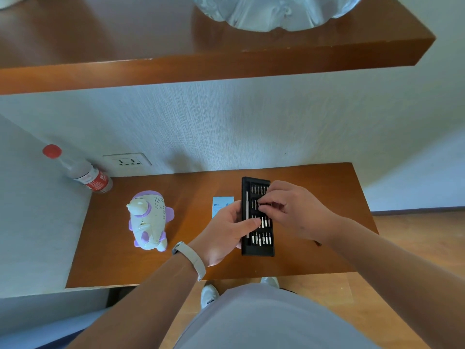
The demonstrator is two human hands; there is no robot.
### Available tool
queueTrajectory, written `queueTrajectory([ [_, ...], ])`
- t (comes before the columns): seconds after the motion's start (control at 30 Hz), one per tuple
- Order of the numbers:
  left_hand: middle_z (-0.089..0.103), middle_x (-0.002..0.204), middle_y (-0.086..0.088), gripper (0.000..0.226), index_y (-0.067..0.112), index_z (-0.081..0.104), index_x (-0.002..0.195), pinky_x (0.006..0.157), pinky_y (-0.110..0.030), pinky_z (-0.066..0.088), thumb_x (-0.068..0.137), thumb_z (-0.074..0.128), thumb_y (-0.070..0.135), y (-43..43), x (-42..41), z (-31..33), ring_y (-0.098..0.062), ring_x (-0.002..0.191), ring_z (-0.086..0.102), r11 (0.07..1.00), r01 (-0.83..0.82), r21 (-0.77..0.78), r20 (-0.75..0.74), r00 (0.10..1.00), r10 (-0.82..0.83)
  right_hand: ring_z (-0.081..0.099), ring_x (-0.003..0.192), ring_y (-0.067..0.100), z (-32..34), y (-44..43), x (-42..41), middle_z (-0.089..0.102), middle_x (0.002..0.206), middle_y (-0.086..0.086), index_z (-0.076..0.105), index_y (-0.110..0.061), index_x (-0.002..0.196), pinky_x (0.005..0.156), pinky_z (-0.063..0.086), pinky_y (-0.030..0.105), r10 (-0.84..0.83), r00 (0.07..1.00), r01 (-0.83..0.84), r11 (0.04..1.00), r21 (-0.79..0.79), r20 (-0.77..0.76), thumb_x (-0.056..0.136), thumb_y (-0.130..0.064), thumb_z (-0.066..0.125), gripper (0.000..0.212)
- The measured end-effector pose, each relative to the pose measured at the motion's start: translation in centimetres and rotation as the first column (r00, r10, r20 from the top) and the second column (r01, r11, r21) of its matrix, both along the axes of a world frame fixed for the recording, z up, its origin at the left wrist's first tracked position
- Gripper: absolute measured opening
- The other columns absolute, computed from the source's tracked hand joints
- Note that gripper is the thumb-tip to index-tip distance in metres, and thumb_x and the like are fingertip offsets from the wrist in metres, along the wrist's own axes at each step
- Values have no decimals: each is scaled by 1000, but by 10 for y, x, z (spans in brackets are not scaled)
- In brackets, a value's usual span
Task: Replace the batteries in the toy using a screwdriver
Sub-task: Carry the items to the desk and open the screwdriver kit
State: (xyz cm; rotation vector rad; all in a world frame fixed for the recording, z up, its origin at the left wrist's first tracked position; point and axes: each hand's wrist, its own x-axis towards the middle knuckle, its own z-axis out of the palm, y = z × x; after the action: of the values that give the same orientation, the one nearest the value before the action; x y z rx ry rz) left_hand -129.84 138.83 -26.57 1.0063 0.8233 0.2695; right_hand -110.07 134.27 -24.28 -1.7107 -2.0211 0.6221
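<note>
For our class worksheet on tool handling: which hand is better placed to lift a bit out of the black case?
Right. The right hand pinches at the bits in the black case, while the left hand grips the case's edge, steadying it.

On brown wooden worktop point(176, 268): white-and-purple plastic plane-shaped toy point(149, 219) at left, black rectangular bit case point(256, 250) at right, small white paper card point(222, 201) between them. Left hand point(226, 233) holds case's left edge; right hand point(294, 210) over its bits. Clear plastic bottle point(85, 172) in rear-left corner, apparently against the wall.
</note>
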Motion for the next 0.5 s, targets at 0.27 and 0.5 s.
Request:
queueTrajectory([
  [0.27,76,108,-3,28,18,60,124,77,-33,61,96,65,15,-1,0,3,-22,104,73,1000,3,25,-1,1000,-3,57,68,16,4,0,-8,62,88,2,72,-8,88,57,51,30,33,997,-44,984,173,69,92,-11,64,10],
  [0.5,74,114,-9,31,15,58,128,81,-39,61,97,64,15,0,-9,0,-26,107,72,1000,-25,17,-28,999,25,58,83,10,8,6,-9,59,100,-4,72,-13,110,69,43,11,70,997,-71,997,-31,-28,96,-29,61,24],
])
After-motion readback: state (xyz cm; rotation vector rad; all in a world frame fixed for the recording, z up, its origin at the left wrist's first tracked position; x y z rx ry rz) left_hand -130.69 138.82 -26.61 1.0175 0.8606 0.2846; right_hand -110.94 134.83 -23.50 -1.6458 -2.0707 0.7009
